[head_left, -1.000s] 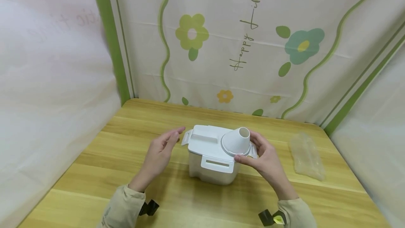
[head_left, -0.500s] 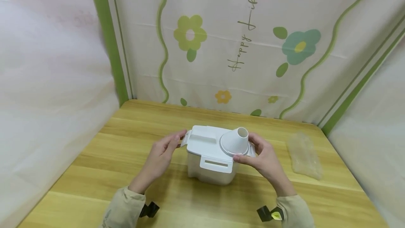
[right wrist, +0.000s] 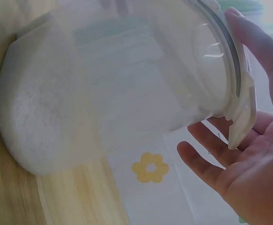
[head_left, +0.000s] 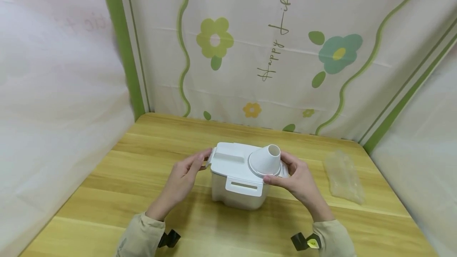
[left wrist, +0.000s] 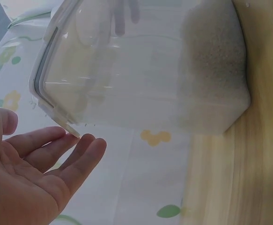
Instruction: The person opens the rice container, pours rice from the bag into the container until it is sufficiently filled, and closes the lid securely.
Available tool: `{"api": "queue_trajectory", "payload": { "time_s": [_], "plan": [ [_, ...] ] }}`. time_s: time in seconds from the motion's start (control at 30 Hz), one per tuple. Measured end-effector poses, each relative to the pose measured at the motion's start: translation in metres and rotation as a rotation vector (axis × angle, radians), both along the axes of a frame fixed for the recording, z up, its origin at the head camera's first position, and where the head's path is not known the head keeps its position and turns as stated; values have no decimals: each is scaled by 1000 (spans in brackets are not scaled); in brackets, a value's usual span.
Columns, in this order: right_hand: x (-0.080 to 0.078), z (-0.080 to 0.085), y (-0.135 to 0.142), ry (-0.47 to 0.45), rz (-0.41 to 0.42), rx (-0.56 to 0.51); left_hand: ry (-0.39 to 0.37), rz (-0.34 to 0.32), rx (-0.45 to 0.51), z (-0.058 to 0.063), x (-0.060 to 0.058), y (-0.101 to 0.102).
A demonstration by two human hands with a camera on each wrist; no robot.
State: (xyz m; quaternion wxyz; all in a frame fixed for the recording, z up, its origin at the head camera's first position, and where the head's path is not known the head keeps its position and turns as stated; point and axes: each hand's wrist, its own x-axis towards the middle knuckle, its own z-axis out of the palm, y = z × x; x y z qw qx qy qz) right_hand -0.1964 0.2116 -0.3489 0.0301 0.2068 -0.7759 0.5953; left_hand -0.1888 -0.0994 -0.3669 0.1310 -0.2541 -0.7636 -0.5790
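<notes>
A lidded storage container (head_left: 238,193) stands upright on the table, translucent, with pale grains (right wrist: 38,108) in its lower part. Its white lid (head_left: 232,150) carries a cone-shaped spout (head_left: 265,160) on the right. The near latch (head_left: 244,186) sticks outward from the lid. At the left end, my left hand (head_left: 183,175) touches the left latch (left wrist: 63,121) with extended fingertips, palm turned up in the left wrist view. My right hand (head_left: 299,177) spans the right end, thumb on the lid's near edge and fingers behind, around the right latch (right wrist: 244,115).
A crumpled clear plastic bag (head_left: 344,177) lies on the wooden table (head_left: 125,185) to the right. A flower-printed curtain (head_left: 242,82) hangs behind the table, with pale cloth on both sides. Each wrist wears a black camera.
My left hand has moved right from beside the container, and its fingertips now meet the left latch, which hangs a little lower. The right hand stays in place.
</notes>
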Motion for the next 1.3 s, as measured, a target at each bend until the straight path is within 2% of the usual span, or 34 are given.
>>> {"api": "queue_trajectory", "payload": {
  "time_s": [0.23,0.53,0.7,0.87,1.0,1.13,1.3],
  "plan": [
    [1,-3,-1,7,24,-20,-17,-19,41,-3,3,2],
    [-1,-6,1,-20,36,-65,1,-13,45,17,20,14],
    [-2,-6,1,-25,43,-78,-21,5,53,19,25,17],
    [-3,-7,2,-9,46,-59,-44,-10,53,18,27,17],
    [-5,-6,4,21,36,-10,-42,-14,53,9,22,16],
    [-5,-7,4,13,38,-8,-40,-17,59,-7,14,14],
    [-2,-5,2,13,42,-22,-51,-2,63,-12,14,14]
  ]
}}
